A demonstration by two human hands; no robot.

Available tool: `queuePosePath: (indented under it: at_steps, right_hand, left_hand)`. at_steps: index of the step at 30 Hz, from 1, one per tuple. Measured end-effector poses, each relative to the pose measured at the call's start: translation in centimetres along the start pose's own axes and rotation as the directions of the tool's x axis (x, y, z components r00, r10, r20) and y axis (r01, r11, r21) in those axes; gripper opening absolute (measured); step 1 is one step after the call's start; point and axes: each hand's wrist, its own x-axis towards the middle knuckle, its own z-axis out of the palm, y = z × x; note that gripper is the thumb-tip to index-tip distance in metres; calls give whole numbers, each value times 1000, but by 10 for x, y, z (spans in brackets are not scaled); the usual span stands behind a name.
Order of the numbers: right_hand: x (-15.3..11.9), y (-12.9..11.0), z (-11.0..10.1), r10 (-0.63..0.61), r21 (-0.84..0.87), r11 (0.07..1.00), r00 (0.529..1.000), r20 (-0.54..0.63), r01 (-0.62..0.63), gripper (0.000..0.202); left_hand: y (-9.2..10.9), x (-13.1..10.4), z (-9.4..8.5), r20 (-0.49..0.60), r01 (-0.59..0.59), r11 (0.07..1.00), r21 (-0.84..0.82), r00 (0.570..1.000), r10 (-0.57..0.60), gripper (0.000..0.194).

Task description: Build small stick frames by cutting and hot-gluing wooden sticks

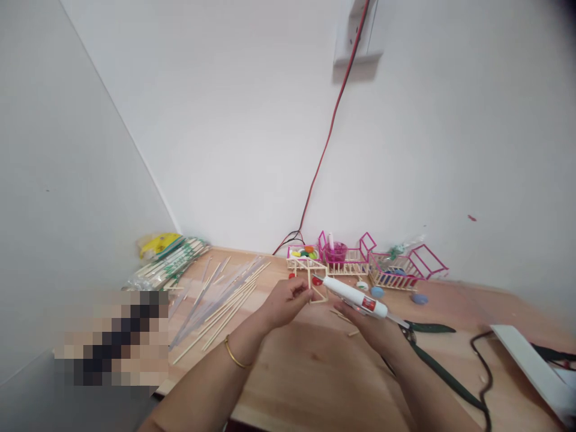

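Observation:
My left hand is closed on a small frame of thin wooden sticks, pinched between thumb and fingers. My right hand is wrapped round a white hot glue gun, its red-collared nozzle close to the frame's upright. Whether the tip touches the wood I cannot tell. A clear glue stick juts from the back of the gun. Short cut sticks lie beneath my right hand. Behind the frame stand several pink-and-wood stick baskets, one with a pink cup.
Bamboo skewers and clear glue sticks lie left, before a bagged skewer bundle. Green-handled cutters, a dark cable and a white board are right. Blue caps sit near the wall.

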Motion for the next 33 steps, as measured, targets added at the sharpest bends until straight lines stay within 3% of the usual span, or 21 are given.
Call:
queuePosePath:
  at_steps: [7, 13, 19, 29, 33]
  right_hand:
    - [1, 3, 2, -7, -14, 1000, 1000, -12, 7, 27]
    - [2, 0, 1, -31, 56, 998, 996, 86, 27, 29]
    - [1, -1, 1, -4, -34, 999, 1000, 26, 5, 33]
    - [4, 4, 2, -82, 1, 997, 994, 66, 82, 32]
    - [5, 8, 1, -55, -57, 997, 998, -38, 53, 29]
  left_hand:
    - [0, -1, 1, 10, -4, 1000, 2, 1000, 4, 24]
    - [0, -1, 1, 2, -6, 1000, 18, 1000, 6, 26]
    - [2, -1, 1, 5, -3, 1000, 22, 1000, 2, 24]
    - [3, -1, 1, 14, -6, 1000, 20, 1000, 5, 23]
    - [1, 0, 0, -31, 23, 998, -53, 999, -24, 25]
